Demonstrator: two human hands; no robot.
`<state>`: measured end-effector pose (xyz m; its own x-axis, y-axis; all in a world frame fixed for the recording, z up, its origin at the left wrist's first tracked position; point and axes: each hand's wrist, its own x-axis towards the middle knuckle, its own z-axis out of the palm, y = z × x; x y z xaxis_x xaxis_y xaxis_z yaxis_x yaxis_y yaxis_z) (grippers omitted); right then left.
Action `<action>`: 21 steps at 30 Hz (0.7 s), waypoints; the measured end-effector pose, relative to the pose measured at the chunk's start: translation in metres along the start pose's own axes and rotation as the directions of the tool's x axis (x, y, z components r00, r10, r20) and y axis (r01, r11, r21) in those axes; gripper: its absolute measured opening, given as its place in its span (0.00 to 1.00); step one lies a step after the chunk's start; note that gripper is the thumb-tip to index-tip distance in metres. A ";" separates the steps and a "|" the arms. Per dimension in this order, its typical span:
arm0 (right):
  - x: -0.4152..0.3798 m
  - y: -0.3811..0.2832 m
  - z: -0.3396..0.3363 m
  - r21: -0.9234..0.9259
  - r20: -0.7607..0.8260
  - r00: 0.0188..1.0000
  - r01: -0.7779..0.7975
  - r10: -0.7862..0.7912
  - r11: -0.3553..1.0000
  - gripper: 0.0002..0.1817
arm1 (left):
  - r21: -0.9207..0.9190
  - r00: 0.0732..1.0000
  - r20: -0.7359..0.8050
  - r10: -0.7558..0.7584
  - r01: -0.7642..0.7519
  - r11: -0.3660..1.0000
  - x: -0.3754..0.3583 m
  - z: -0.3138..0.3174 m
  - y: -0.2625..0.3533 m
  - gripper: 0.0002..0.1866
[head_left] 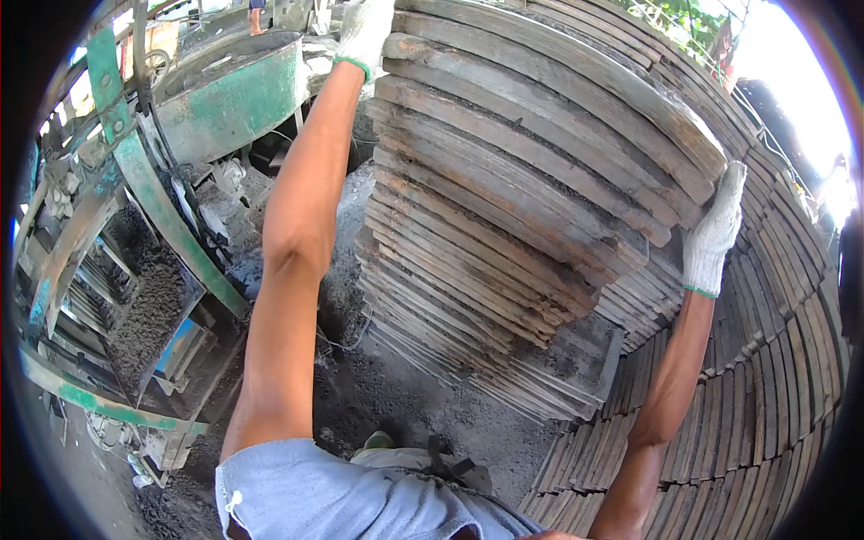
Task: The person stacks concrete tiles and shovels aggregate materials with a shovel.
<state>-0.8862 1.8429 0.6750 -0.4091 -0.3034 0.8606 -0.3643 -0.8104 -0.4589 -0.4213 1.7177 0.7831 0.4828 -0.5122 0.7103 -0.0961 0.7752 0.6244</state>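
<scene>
Blue-grey shirt [333, 490] sits below the left hand [364, 34], which touches stacked boards [504, 153] (its closure unclear); opposite, the right hand [716, 229] lies nearly flat against them.

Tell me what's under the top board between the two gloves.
Under the top board, more boards are piled, their edges showing. Their flat faces are mostly covered, so anything lying between them can't be seen.

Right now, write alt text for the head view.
White-gloved left hand and right hand touch opposite ends of a tall stack of worn wooden boards near its top. More stacked boards line the right side; a green metal tub stands at upper left.
</scene>
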 end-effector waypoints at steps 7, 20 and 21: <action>-0.002 -0.015 -0.003 0.124 -0.051 0.987 -0.144 0.151 0.982 0.34 | -0.005 0.957 -0.082 0.278 -0.279 0.960 -0.020 -0.013 -0.012 0.20; -0.003 -0.054 0.028 0.165 -0.154 0.945 -0.263 0.289 0.951 0.37 | 0.404 0.975 0.004 0.223 -0.205 0.891 -0.037 -0.014 -0.029 0.31; 0.000 -0.057 0.031 0.167 -0.155 0.931 -0.305 0.330 0.938 0.37 | 0.469 0.921 0.011 0.390 -0.350 0.811 -0.031 -0.012 -0.041 0.32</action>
<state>-0.8396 1.8738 0.7082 -0.6312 -0.4723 0.6152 -0.0775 -0.7508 -0.6560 -0.4213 1.7063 0.7318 0.3970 -0.1730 0.9013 -0.6553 0.6341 0.4104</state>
